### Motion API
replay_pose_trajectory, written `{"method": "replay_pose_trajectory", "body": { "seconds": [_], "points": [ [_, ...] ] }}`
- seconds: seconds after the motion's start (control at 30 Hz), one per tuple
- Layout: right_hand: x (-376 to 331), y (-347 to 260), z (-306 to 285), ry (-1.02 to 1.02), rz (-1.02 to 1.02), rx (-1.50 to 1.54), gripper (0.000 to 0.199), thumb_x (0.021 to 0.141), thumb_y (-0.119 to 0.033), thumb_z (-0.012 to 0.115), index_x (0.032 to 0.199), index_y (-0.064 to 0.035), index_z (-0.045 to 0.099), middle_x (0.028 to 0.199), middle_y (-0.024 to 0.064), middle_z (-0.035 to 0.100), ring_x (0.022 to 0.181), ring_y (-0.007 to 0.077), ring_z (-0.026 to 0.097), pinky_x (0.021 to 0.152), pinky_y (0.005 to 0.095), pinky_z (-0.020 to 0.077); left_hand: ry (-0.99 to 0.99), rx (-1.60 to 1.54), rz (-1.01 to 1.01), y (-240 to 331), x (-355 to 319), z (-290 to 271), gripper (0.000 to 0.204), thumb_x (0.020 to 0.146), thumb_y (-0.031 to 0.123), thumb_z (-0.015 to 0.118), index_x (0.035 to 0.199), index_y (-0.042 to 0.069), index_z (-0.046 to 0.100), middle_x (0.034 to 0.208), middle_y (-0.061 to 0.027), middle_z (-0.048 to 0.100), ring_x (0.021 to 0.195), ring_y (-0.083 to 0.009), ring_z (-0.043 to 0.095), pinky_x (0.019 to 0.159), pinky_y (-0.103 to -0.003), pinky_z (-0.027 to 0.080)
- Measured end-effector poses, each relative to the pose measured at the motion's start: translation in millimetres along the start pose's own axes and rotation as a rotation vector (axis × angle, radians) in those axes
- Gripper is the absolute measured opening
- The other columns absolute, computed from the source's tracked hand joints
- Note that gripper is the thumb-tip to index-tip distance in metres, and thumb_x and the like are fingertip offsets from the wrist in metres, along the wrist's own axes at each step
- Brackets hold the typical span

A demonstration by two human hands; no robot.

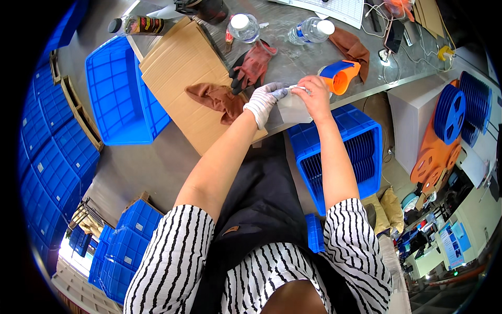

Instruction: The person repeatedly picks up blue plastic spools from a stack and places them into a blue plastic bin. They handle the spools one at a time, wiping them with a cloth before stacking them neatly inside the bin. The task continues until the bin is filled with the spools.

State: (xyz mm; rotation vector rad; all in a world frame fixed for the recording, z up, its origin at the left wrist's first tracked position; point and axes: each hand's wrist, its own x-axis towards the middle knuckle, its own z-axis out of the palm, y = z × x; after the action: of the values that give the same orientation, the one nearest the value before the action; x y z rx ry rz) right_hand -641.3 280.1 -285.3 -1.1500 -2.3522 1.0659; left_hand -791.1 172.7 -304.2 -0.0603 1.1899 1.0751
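My left hand (pixel 265 101), in a white glove with grey fingertips, meets my bare right hand (pixel 314 96) at the table's front edge. Both are closed, pinching the top of a small whitish sheet (pixel 294 110) that hangs between them. Its upper edge looks folded or rolled; whether it is paper or a thin bag I cannot tell. Just right of my right hand lies an orange and blue tape dispenser (pixel 340 76). Left of my gloved hand are a red and black work glove (pixel 253 65) and a brown cloth (pixel 217 99) on flat cardboard (pixel 180 73).
Two clear bottles with white caps (pixel 244 27) stand at the back, near another brown cloth (pixel 351 51). Below the table edge, a blue crate (pixel 334 154) holds several dark discs. An open blue bin (pixel 117 89) stands left; stacked blue crates (pixel 57 152) line the far left.
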Motion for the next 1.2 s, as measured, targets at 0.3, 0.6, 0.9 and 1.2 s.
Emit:
{"method": "replay_pose_trajectory", "body": {
  "seconds": [0.3, 0.6, 0.9, 1.2],
  "points": [
    [10.2, -33.6, -8.4, 0.02, -0.223, -0.198, 0.014, 0.071, -0.01, 0.075, 0.083, -0.0121, 0.069, 0.112, 0.0039, 0.063, 0.1, 0.0274, 0.058, 0.085, 0.0397, 0.0461, 0.046, -0.129, -0.05, 5.2, -3.7, -0.3, 0.027, 0.089, 0.02, 0.067, 0.111, 0.004, 0.069, 0.101, -0.0004, 0.068, 0.089, -0.0128, 0.059, 0.081, -0.028, 0.045],
    [-44.5, -115.6, -15.7, 0.115, -0.266, -0.014, 0.03, 0.076, -0.007, 0.074, 0.105, -0.0128, 0.069, 0.129, 0.013, 0.056, 0.109, 0.0311, 0.056, 0.091, 0.0398, 0.0465, 0.108, -0.338, -0.009, 17.6, -15.6, -4.4, 0.054, 0.093, 0.025, 0.061, 0.143, 0.009, 0.045, 0.127, -0.011, 0.06, 0.108, -0.022, 0.06, 0.09, -0.034, 0.047],
    [-137.3, -97.7, 96.8, -0.132, 0.32, 0.078, 0.099, 0.077, -0.007, 0.077, 0.154, -0.0112, 0.015, 0.143, 0.0201, 0.045, 0.129, 0.0379, 0.045, 0.106, 0.0436, 0.0389, 0.93, 0.818, 0.225, -40.9, -129.8, -122.4, 0.066, 0.084, 0.019, 0.071, 0.141, 0.005, 0.042, 0.141, -0.0205, 0.047, 0.126, -0.0319, 0.05, 0.103, -0.04, 0.042],
    [-129.2, -122.0, 126.5, -0.167, 0.455, 0.113, 0.104, 0.079, -0.003, 0.072, 0.156, -0.0175, 0.004, 0.142, 0.0257, 0.044, 0.13, 0.0369, 0.047, 0.104, 0.0412, 0.0407, 1.022, 0.196, -0.039, -82.4, -144.1, -190.1, 0.079, 0.085, 0.015, 0.069, 0.152, 0.006, 0.025, 0.147, -0.0177, 0.043, 0.136, -0.0282, 0.041, 0.111, -0.034, 0.033]
  ]
}}
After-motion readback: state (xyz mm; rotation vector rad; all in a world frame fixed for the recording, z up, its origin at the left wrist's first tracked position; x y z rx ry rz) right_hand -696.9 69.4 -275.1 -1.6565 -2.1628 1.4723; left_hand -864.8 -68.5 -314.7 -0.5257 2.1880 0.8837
